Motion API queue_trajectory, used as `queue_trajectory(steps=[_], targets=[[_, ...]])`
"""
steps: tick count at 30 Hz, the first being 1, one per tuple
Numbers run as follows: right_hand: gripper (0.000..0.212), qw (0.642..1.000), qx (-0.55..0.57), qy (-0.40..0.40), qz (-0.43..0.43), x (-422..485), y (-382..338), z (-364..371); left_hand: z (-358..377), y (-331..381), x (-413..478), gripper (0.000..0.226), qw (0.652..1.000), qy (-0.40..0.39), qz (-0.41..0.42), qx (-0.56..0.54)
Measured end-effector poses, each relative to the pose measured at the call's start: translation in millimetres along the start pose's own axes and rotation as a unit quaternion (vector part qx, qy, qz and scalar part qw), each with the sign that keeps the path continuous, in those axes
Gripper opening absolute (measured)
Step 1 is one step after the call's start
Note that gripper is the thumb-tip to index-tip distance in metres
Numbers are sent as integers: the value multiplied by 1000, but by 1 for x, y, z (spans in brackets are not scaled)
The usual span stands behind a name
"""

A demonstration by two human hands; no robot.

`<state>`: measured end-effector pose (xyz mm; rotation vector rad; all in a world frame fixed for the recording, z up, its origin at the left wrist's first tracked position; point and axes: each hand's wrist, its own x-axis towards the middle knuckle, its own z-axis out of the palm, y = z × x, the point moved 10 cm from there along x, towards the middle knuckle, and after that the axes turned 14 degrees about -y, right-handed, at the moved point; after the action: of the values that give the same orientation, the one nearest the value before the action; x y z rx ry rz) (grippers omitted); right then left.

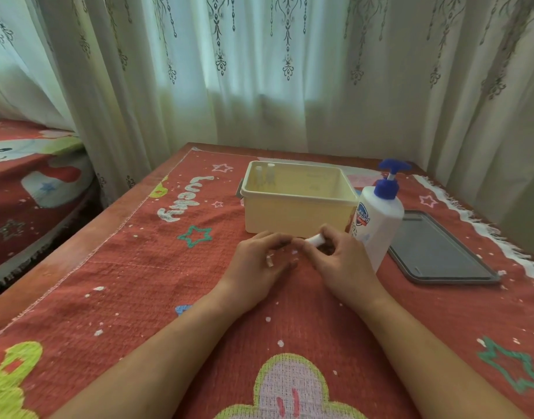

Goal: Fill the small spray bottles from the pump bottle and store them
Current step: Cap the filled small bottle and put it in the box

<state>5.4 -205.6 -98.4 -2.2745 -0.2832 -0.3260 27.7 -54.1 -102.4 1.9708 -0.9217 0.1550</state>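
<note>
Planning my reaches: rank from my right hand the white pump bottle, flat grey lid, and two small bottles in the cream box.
1. White pump bottle, beside the right hand.
2. Flat grey lid, farther right.
3. Two small bottles, cream box's far-left corner.

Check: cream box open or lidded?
Open. Cream box has no lid on; two small bottles stand visible inside its far-left corner.

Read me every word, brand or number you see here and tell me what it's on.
"Lucky": woven in white on the red tablecloth.
"...guard": brand badge on the pump bottle; its start curves out of view.
Smaller print below the badge: too blurred to read.
</note>
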Motion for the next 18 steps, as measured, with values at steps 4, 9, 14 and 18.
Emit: queue_trajectory(steps=[4,9,14,18], targets=[[51,998,55,14,30,-3,3,-5,3,10,1,33,1000,7,17,2],[19,998,59,-11,-13,-2,-3,2,-1,0,0,32,1000,4,3,-11],[52,998,35,41,39,-4,6,-9,3,3,1,32,1000,-2,9,0],[17,998,57,-34,-5,0,0,8,1,-1,2,30,1000,1,5,-21]])
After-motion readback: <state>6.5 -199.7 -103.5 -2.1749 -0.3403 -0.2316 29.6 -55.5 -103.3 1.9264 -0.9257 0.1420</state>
